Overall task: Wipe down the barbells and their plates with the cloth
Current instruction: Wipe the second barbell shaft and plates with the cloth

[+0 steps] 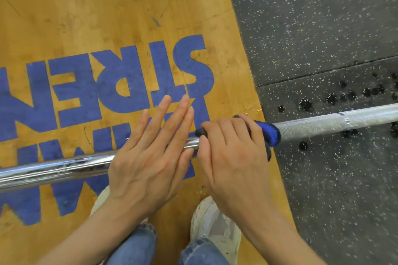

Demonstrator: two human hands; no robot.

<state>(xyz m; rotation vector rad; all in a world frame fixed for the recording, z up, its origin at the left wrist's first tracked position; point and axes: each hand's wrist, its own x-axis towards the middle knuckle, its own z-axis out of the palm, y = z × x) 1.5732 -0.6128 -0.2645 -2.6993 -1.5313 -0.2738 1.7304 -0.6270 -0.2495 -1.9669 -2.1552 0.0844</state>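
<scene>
One right hand (234,153) grip round cloth (271,135), barbell (323,123).

The bar (64,165) runs off both side edges with no plates in sight, the hands (148,153) cover its middle, the right hand (234,157) buries most of the cloth (271,133), and the floor lettering (103,84) is cut off left.

barbell (64,165): 1 | cloth (270,133): 1 | hands: 2 | shoes: 2
</scene>
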